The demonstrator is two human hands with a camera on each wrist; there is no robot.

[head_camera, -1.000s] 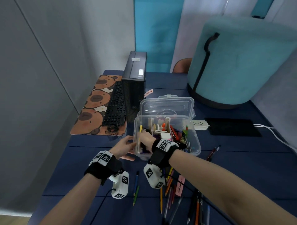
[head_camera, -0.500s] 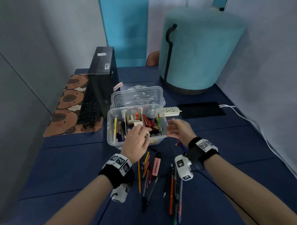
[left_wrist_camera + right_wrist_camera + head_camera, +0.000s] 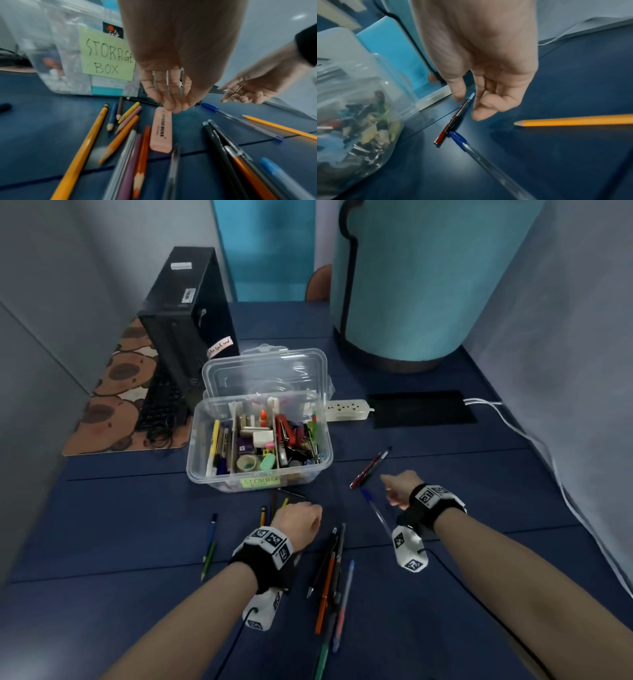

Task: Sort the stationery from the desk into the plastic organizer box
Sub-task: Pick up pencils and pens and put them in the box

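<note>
now both hands are off the box (image 3: 260, 470) and down over the desk (image 3: 137, 518), where half a second back they were up at its rim. one clear box, lid open, three compartments full, beyond the fingers. left hand (image 3: 298, 525) hangs loose, fingers relaxed, holding nothing, fingertips just above one pink highlighter (image 3: 161, 129); about a dozen pencils and pens lie loose beneath that wrist. right hand (image 3: 399, 487) is empty too, fingers lightly curled, just above one red pen (image 3: 453, 120), with one blue-capped pen (image 3: 471, 147) touching its near end and one yellow pencil (image 3: 573, 120) to its right.
</note>
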